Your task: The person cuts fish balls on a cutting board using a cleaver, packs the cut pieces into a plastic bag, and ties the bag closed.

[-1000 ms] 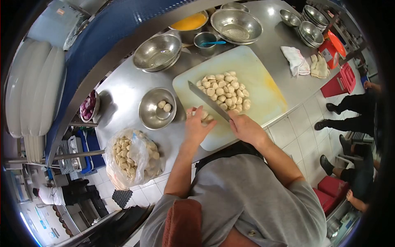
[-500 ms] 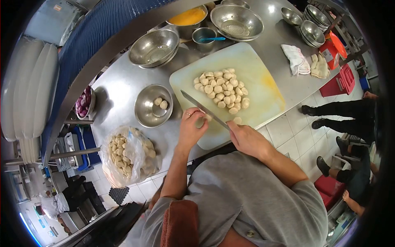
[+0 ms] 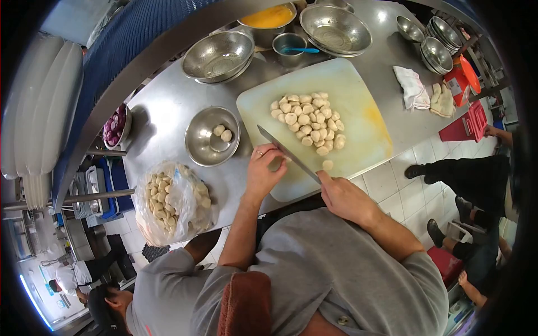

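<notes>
My right hand [image 3: 347, 197] grips the handle of a long kitchen knife [image 3: 288, 152], its blade slanting up and left over the white cutting board [image 3: 358, 106]. Just left of the blade, my left hand [image 3: 266, 171] is closed, thumb and fingertips together; whatever they hold is hidden. Pale, cut-looking balls [image 3: 311, 120] are heaped on the board beyond the knife. One separate piece [image 3: 328, 165] lies near my right hand. Left of the board, a steel bowl [image 3: 196, 137] contains a few balls [image 3: 226, 135]. A clear plastic bag [image 3: 193, 210] full of similar balls stands at the table's near left.
Steel colanders [image 3: 218, 56], a pot of yellow liquid [image 3: 269, 18] and a small pot with a blue utensil [image 3: 290, 50] line the back. Cloths [image 3: 412, 87] lie right. A co-worker in grey [image 3: 162, 297] is close on my left; other people stand at right.
A co-worker in grey has come into view at the lower left. The view has shifted slightly. The pale piece visible at my left fingertips earlier is no longer plain to see.
</notes>
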`<state>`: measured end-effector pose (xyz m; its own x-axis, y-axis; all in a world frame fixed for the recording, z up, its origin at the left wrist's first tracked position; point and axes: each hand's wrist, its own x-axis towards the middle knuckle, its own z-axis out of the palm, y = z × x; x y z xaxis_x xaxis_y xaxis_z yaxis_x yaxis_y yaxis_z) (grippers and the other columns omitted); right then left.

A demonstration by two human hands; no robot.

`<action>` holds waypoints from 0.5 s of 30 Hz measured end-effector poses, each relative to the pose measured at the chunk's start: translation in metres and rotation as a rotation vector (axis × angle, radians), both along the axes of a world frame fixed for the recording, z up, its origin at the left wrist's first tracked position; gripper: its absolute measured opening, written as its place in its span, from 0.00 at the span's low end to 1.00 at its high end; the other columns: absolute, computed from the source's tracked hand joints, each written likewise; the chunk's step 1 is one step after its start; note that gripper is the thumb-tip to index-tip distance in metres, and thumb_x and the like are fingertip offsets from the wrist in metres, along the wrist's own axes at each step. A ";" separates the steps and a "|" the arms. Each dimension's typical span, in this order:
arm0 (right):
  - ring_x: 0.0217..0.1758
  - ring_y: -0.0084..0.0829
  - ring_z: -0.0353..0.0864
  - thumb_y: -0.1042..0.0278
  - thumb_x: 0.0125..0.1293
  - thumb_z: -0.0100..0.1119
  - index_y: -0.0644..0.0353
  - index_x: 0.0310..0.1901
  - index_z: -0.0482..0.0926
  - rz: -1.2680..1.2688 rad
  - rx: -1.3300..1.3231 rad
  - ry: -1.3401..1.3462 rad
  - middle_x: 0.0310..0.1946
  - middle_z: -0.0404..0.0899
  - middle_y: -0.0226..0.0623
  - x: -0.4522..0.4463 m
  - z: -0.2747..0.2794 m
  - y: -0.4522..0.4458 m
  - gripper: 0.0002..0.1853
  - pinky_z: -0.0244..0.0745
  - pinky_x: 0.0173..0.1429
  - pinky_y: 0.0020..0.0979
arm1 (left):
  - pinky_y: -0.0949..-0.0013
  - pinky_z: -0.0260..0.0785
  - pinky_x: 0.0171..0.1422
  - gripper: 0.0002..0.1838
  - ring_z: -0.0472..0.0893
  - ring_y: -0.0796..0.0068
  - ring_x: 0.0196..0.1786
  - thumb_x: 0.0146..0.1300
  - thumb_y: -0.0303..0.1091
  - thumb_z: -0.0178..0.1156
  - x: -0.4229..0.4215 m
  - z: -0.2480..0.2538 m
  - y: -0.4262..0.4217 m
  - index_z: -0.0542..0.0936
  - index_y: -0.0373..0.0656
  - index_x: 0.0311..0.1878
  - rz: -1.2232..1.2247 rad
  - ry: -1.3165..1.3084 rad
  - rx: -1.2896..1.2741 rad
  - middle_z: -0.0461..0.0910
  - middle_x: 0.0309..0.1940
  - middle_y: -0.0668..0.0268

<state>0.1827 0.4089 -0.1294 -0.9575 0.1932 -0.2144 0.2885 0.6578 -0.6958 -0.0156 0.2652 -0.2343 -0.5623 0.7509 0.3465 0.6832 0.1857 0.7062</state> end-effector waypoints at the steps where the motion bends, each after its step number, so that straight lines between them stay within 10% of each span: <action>1: 0.32 0.58 0.82 0.76 0.67 0.53 0.71 0.52 0.65 0.007 -0.002 -0.002 0.24 0.79 0.56 -0.002 -0.002 0.000 0.14 0.76 0.38 0.53 | 0.59 0.74 0.58 0.11 0.79 0.60 0.51 0.48 0.25 0.70 0.000 0.000 0.000 0.83 0.43 0.37 0.006 -0.013 -0.008 0.81 0.43 0.64; 15: 0.33 0.61 0.81 0.71 0.70 0.54 0.66 0.49 0.72 -0.168 -0.088 0.225 0.26 0.79 0.61 -0.036 -0.059 0.032 0.10 0.73 0.38 0.54 | 0.62 0.75 0.54 0.10 0.82 0.59 0.47 0.52 0.25 0.70 0.024 -0.012 0.005 0.84 0.42 0.39 0.181 0.006 0.114 0.82 0.45 0.62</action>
<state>0.1469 0.4409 -0.1889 -0.9390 0.3432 -0.0228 0.2199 0.5481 -0.8070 0.0081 0.2697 -0.2462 -0.6819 0.5937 0.4271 0.6502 0.2246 0.7258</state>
